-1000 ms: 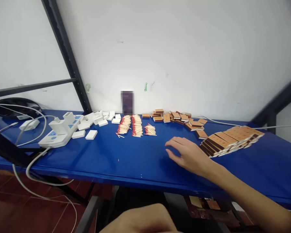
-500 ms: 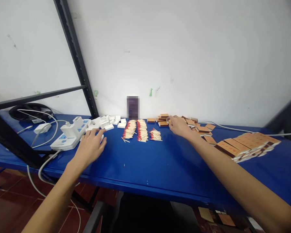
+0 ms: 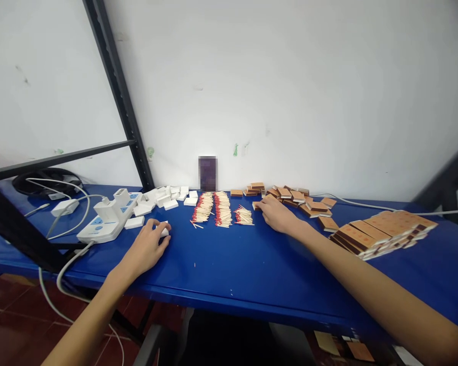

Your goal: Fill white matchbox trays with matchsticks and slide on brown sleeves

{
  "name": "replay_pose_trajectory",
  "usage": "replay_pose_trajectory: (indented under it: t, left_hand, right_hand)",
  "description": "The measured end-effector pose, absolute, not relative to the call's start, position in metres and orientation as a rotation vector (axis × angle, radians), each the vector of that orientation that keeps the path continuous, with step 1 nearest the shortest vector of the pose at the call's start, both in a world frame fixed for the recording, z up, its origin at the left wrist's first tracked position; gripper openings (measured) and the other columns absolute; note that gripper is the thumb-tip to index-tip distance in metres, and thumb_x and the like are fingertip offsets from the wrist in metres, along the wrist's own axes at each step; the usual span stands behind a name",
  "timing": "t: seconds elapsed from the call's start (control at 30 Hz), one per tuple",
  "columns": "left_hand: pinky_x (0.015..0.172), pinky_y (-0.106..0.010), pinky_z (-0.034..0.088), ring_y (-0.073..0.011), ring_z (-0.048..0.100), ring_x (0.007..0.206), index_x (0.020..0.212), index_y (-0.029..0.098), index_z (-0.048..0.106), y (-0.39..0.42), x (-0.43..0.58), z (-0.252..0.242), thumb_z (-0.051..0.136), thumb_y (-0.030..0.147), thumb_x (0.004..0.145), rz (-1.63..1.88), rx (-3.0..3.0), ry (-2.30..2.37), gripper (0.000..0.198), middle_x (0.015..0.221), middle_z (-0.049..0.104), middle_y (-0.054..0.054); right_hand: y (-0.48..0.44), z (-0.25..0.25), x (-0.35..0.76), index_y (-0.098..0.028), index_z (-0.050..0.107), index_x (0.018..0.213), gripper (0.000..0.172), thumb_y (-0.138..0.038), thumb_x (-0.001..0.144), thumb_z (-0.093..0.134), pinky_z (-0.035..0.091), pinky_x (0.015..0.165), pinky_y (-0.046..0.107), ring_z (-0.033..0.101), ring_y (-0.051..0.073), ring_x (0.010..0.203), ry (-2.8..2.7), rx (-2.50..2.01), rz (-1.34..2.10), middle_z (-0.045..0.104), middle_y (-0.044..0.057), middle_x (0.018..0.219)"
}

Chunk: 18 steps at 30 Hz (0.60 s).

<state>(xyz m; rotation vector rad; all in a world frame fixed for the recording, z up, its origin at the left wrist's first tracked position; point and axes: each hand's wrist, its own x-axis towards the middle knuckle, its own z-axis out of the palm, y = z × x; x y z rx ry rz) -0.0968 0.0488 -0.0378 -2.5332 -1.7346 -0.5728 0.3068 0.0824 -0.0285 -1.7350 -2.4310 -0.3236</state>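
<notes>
My left hand (image 3: pixel 148 247) is closed on a small white matchbox tray (image 3: pixel 164 231), in front of a heap of similar white trays (image 3: pixel 171 204). Between the thumb and fingers of my right hand (image 3: pixel 277 214) is a brown matchbox sleeve (image 3: pixel 256 205), mostly hidden by the fingers. Behind that hand lies a loose pile of brown matchbox sleeves (image 3: pixel 316 206). Red-tipped matches lie in two long rows and a shorter one (image 3: pixel 244 215) between my hands.
A white power strip (image 3: pixel 106 226) with plugs and cables sits at left beside a black metal post (image 3: pixel 118 96). Stacked matchboxes (image 3: pixel 389 227) spread at right on the blue table (image 3: pixel 221 269). A dark pixelated panel (image 3: pixel 208 174) leans on the wall.
My left hand has drawn back from the white heap toward the table's front, bringing a tray. My right hand has come slightly nearer from the brown pile with a sleeve.
</notes>
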Motion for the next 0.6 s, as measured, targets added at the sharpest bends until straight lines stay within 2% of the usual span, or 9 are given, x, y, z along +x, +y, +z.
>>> replay_pose_trajectory:
  t: [0.17,0.3,0.4,0.47,0.6]
  left_hand:
    - [0.083,-0.037,0.048,-0.0227,0.059,0.088,0.101,0.021,0.056,0.02,-0.082,-0.031,0.042,0.036,0.094,-0.724,-2.603,-1.657,0.022,0.105,0.057,-0.007]
    - [0.063,-0.026,0.042,-0.0159,0.056,0.069,0.102,0.023,0.051,-0.014,-0.05,-0.017,0.034,0.038,0.099,-0.882,-2.915,-1.711,0.023,0.08,0.06,0.001]
    - [0.059,-0.025,0.038,-0.0142,0.054,0.063,0.095,0.023,0.049,-0.028,-0.018,-0.014,0.035,0.034,0.099,-0.903,-3.117,-1.636,0.018,0.071,0.058,0.004]
    - [0.058,-0.026,0.036,-0.0143,0.052,0.059,0.092,0.023,0.049,-0.03,0.002,-0.017,0.035,0.03,0.098,-0.843,-3.117,-1.594,0.016,0.067,0.056,0.004]
    - [0.066,-0.029,0.04,-0.0181,0.057,0.071,0.088,0.021,0.051,-0.023,0.024,-0.021,0.04,0.022,0.092,-0.756,-2.929,-1.54,0.012,0.078,0.06,-0.001]
  right_hand:
    - [0.028,-0.034,0.306,-0.009,0.06,0.119,0.035,-0.006,0.089,0.041,0.046,0.084,0.039,0.061,0.029,0.101,-2.421,-1.794,-0.352,0.064,0.019,0.113]
    - [-0.01,-0.037,0.305,-0.01,0.059,0.12,0.034,-0.009,0.089,0.045,0.046,0.079,0.039,0.063,0.03,0.096,-2.379,-1.864,-0.463,0.066,0.018,0.11]
    - [-0.022,-0.03,0.296,-0.012,0.064,0.103,0.024,-0.014,0.093,0.042,0.045,0.071,0.039,0.065,0.03,0.086,-2.317,-1.987,-0.566,0.068,0.016,0.095]
    - [-0.022,-0.023,0.287,-0.013,0.064,0.095,0.024,-0.017,0.094,0.041,0.044,0.068,0.039,0.065,0.03,0.082,-2.24,-2.043,-0.641,0.067,0.016,0.09]
    - [-0.01,-0.016,0.267,-0.015,0.063,0.097,0.021,-0.018,0.094,0.042,0.041,0.067,0.036,0.065,0.027,0.081,-2.219,-1.913,-0.605,0.068,0.015,0.093]
